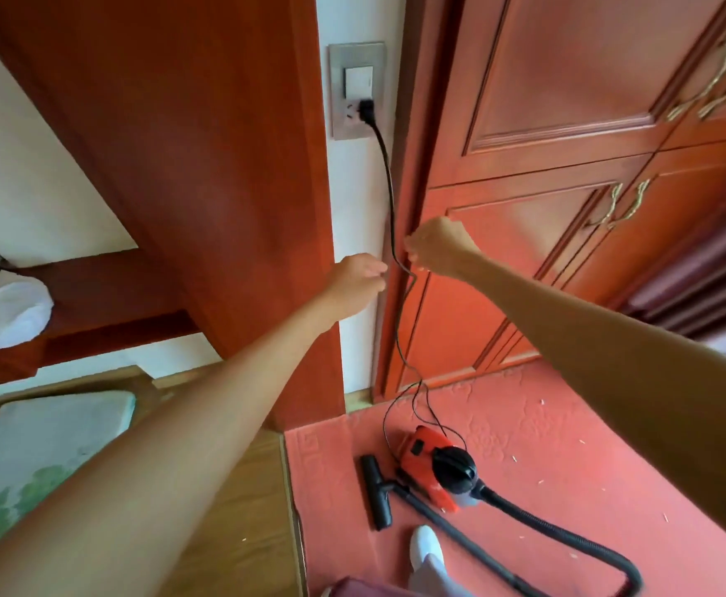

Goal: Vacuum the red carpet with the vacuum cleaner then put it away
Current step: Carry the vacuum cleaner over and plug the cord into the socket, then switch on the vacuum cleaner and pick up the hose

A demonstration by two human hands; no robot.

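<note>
Hands' grip unclear, left hand (359,280) and right hand (436,247) beside plugged cord (391,209).

Bare forearms without sleeves, a white slipper (426,547) and pale trouser leg (432,575) below

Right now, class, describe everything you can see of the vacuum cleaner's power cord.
The power cord is thin, black and looks rubbery. Its black plug sits in the wall socket. From there it hangs down the white wall strip, kinks between the left hand and right hand, then loops loosely onto the red carpet and reaches the red vacuum cleaner. Whether either hand touches it is unclear.
</note>
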